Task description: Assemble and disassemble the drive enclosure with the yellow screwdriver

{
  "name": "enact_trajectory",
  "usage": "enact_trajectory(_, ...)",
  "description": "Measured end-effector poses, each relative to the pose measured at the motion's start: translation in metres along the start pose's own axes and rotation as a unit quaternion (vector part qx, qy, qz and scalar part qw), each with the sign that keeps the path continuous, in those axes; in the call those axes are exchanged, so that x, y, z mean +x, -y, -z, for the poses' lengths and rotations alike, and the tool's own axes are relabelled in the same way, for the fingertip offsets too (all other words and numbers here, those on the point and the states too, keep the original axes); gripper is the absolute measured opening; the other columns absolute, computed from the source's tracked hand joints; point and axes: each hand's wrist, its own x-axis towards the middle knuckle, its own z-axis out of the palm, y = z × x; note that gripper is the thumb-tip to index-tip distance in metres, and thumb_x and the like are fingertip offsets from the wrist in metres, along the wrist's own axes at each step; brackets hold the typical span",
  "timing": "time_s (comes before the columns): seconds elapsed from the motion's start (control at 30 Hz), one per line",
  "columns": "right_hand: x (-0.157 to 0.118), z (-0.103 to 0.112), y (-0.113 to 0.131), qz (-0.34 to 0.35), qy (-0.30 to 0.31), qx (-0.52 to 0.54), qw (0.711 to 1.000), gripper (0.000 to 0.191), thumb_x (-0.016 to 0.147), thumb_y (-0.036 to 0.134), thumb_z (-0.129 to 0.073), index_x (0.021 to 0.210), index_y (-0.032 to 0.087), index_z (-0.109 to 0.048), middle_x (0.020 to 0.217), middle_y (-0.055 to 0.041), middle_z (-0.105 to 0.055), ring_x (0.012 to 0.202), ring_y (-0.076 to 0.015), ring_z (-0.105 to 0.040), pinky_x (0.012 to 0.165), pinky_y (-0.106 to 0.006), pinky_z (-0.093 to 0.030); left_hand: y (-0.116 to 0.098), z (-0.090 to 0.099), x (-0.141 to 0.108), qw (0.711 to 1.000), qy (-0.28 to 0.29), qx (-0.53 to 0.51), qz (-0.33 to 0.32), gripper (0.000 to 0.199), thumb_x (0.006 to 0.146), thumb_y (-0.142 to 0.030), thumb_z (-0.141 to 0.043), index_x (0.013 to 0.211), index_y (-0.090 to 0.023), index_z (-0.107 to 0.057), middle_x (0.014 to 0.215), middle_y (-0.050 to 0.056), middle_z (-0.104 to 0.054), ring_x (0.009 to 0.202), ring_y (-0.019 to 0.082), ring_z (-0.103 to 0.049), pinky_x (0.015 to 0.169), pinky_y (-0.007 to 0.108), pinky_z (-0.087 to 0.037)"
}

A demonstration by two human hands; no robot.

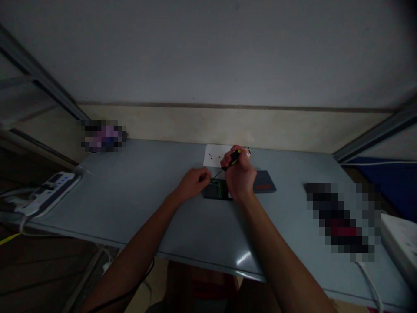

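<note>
A dark device with a green circuit board (219, 190) lies on the grey table. My right hand (240, 174) is wrapped round the black and yellow handle of a screwdriver (234, 160), whose thin shaft slants down left to the board's upper left. At that corner is my left hand (196, 181), its fingers curled together near the shaft's tip; what they hold, if anything, is hidden. Behind the device, a white sheet (211, 161) bears several small dark specks. A dark grey box (265, 181) lies to the right, partly behind my right wrist.
A white power strip (55, 194) with cables sits at the table's left edge. A blurred purple item (104, 138) is at the back left. Blurred dark and red objects (339, 221) lie on the right, by a white cable (369, 278). A wall runs along the back.
</note>
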Motion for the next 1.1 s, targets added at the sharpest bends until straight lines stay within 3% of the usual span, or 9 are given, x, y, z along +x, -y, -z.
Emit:
enact_trajectory(0.27,0.0002,-0.0003,-0.0005,0.029,0.013,-0.035,0.999,0.024,0.096,0.050,-0.062,0.092,0.026,-0.064,0.072,0.0011,-0.045,0.065,-0.0133,-0.047,0.059,-0.027,-0.043,-0.0023,0.0011,-0.0005,1.000,0.004,-0.007,0.002,0.018,0.095,-0.025,-0.054,0.080,-0.017,-0.062,0.069,-0.003,-0.059,0.062,0.011,-0.050,0.063,0.025,-0.034)
enact_trajectory(0.67,-0.0021,-0.0029,0.0007,0.018,0.020,-0.028,0.999,0.026,0.096,0.052,-0.062,0.093,0.026,-0.064,0.074,0.0007,-0.048,0.066,-0.0138,-0.048,0.062,-0.028,-0.045,-0.0031,0.0007,-0.0010,1.000,-0.002,-0.005,-0.007,0.018,0.094,-0.024,-0.053,0.080,-0.017,-0.063,0.070,-0.002,-0.059,0.064,0.012,-0.051,0.062,0.024,-0.034)
enact_trajectory(0.87,-0.0019,-0.0023,0.0014,-0.001,0.009,-0.008,1.000,0.024,0.093,0.049,-0.065,0.092,0.025,-0.065,0.075,0.0010,-0.046,0.066,-0.0132,-0.045,0.060,-0.027,-0.040,-0.0038,0.0008,-0.0015,1.000,-0.006,-0.006,-0.003,0.018,0.094,-0.024,-0.053,0.080,-0.017,-0.062,0.070,-0.002,-0.060,0.064,0.012,-0.052,0.063,0.025,-0.035)
enact_trajectory(1.1,-0.0017,-0.0036,0.0035,0.011,0.009,-0.048,0.999,0.027,0.094,0.052,-0.062,0.092,0.026,-0.062,0.073,0.0016,-0.043,0.065,-0.0142,-0.044,0.062,-0.029,-0.040,-0.0046,0.0014,-0.0018,1.000,0.000,-0.010,-0.004,0.018,0.094,-0.023,-0.053,0.079,-0.017,-0.062,0.069,-0.003,-0.058,0.063,0.012,-0.050,0.062,0.025,-0.033)
